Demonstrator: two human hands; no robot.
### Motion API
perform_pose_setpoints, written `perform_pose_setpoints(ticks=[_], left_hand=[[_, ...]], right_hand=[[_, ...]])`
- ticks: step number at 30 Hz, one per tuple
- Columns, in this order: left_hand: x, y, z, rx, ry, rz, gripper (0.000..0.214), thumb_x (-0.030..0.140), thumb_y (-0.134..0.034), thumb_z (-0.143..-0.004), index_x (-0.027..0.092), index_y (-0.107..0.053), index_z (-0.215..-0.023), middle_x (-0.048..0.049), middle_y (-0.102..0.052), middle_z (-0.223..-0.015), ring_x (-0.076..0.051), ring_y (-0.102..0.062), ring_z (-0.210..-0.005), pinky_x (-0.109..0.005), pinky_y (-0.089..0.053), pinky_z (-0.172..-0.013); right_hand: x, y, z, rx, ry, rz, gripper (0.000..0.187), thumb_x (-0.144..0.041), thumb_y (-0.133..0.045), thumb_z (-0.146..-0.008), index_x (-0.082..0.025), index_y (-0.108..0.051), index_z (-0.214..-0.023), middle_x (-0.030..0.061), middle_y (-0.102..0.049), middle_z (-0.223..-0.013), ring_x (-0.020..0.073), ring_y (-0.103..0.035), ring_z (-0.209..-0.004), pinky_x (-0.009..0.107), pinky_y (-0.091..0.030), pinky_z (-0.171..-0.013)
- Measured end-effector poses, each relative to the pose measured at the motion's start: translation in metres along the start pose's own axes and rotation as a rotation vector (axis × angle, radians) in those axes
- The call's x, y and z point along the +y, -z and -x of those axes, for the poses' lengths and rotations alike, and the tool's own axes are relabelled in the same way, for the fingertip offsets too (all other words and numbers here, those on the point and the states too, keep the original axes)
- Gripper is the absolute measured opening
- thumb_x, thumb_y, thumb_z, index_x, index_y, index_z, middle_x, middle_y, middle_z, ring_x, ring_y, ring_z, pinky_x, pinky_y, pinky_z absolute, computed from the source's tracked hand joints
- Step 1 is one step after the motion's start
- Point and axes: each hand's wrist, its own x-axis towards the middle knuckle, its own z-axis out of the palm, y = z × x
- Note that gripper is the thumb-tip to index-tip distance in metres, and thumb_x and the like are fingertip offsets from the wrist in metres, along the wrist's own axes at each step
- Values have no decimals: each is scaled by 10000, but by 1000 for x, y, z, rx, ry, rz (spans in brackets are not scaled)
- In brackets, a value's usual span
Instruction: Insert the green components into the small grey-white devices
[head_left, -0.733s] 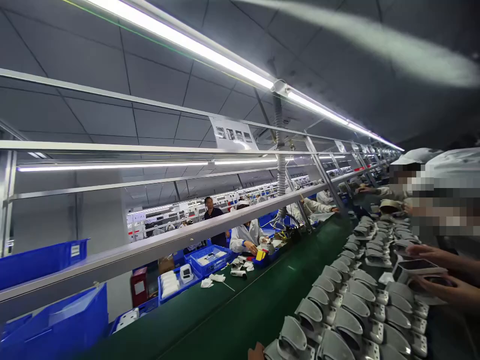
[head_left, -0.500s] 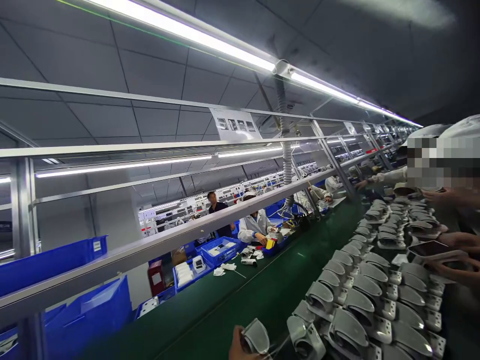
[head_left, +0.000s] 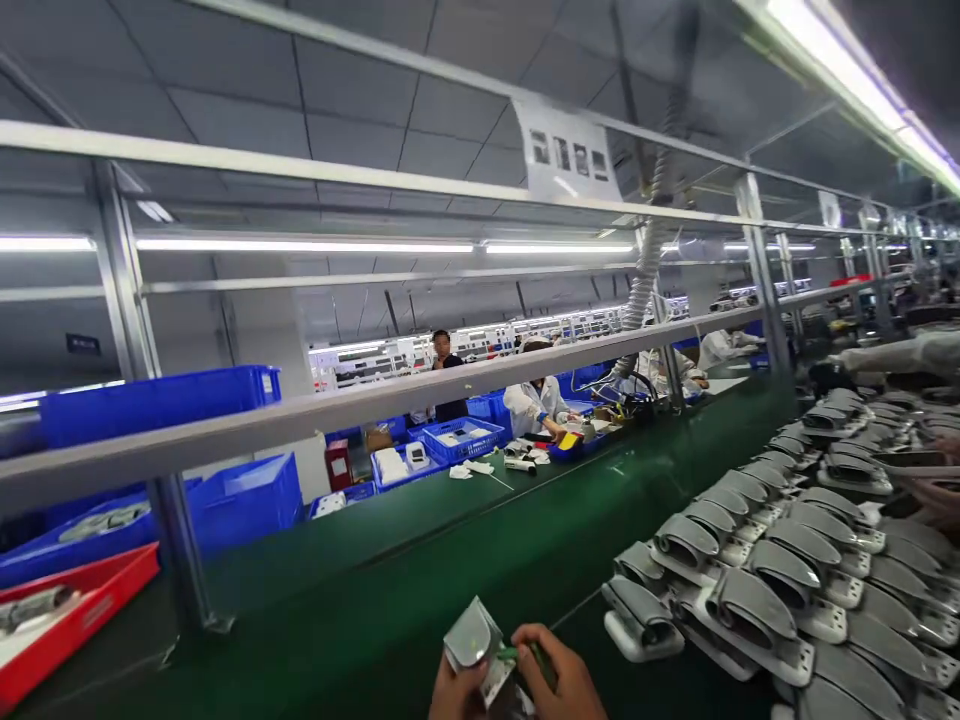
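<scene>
At the bottom centre, my left hand (head_left: pixel 454 690) is closed around a wrist blood pressure monitor (head_left: pixel 472 636) with a curled grey cuff and a pale housing. Close on its right, the fingers of my right hand (head_left: pixel 559 680) pinch a thin green tool (head_left: pixel 508 653), whose tip meets the monitor near the housing. The tool's exact kind is hidden by the fingers. Rows of similar grey cuffed monitors (head_left: pixel 757 600) stand to the right of my hands, packed close together.
A green conveyor belt (head_left: pixel 360 610) runs across in front. A red tray (head_left: pixel 90 625) lies at left, near blue bins (head_left: pixel 247 505) and a metal post (head_left: pixel 176 540). A shelf rail (head_left: pixel 360 400) crosses above. Opposite, a person in white (head_left: pixel 536 405) works; another's sleeve (head_left: pixel 904 352) reaches in at right.
The view has levelled and turned left, bringing the red tray into sight. My right hand has come in with the green tool at the monitor held in my left hand.
</scene>
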Motion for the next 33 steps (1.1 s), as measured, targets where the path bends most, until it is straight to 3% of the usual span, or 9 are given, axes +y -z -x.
perform_pose_setpoints(ticks=[3, 6, 9, 13, 19, 24, 33], left_hand=[[3, -9, 11, -103, 99, 91, 599, 173, -892, -537, 193, -619, -1070, -86, -726, -967, -268, -709, -899, -354, -542, -850], [10, -14, 19, -105, 151, 107, 712, 145, -868, -558, 200, -541, -1188, -101, -720, -1041, -272, -704, -947, -355, -544, -857], [14, -14, 23, -141, 155, 89, 794, 167, -848, -608, 222, -443, -1288, -127, -696, -1154, -289, -689, -1042, -353, -539, -869], [14, -13, 24, -178, 142, 90, 880, 179, -808, -651, 319, -324, -1373, -87, -675, -1206, -283, -675, -1096, -365, -527, -901], [10, -11, 23, -175, 155, 28, 805, 159, -771, -598, 293, -396, -1297, -65, -667, -1181, -258, -668, -1047, -351, -528, -872], [8, -11, 23, -160, 167, 27, 804, 134, -762, -559, 280, -417, -1270, -53, -670, -1131, -228, -673, -952, -323, -518, -808], [11, -17, 27, -141, 151, -6, 755, 145, -768, -551, 250, -417, -1211, -62, -671, -1127, -244, -662, -1006, -319, -523, -808]], right_hand=[[-3, -3, 9, 26, 43, 79, 544, -667, -423, -889, -169, -630, -959, 96, -666, -899, 230, -634, -856, 310, -477, -792], [-7, -3, 13, -14, 12, 107, 520, -640, -465, -881, -161, -642, -982, 109, -689, -952, 244, -654, -898, 328, -482, -822], [-6, -1, 14, -33, 29, 120, 506, -620, -466, -901, -161, -658, -987, 117, -700, -987, 248, -663, -924, 338, -483, -841], [-3, 0, 16, -18, 133, 166, 467, -570, -451, -943, -169, -687, -981, 111, -697, -979, 246, -662, -932, 347, -485, -849], [5, 0, 19, 61, 229, 197, 395, -507, -485, -973, -177, -701, -964, 98, -687, -951, 226, -653, -895, 332, -487, -825], [12, -2, 19, 14, 244, 177, 339, -445, -518, -976, -174, -714, -926, 88, -674, -924, 210, -649, -876, 311, -492, -811], [9, -1, 18, 50, 291, 169, 366, -449, -513, -990, -170, -747, -1028, 99, -683, -939, 207, -661, -873, 301, -496, -794]])
